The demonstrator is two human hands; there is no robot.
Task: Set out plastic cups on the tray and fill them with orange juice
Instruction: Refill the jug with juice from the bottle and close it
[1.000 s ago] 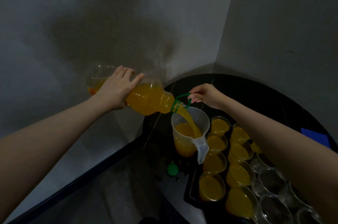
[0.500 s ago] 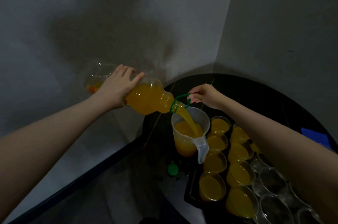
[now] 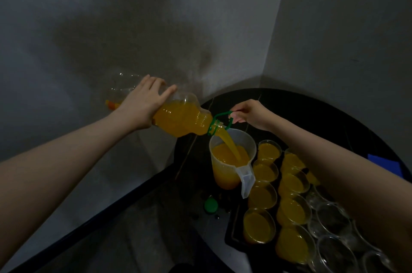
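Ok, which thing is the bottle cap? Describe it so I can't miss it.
Start at the round black table in the corner and find the clear jug being filled with juice. On the tabletop below the jug, just left of the black tray of cups, lies the bottle cap. It is the only small green disc lying flat there.

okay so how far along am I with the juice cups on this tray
Done: cups are set out on the tray, and about ten hold juice. In hand: your left hand tips the bottle, your right hand holds its green handle, refilling the jug. Left: the clear cups at the right are empty.
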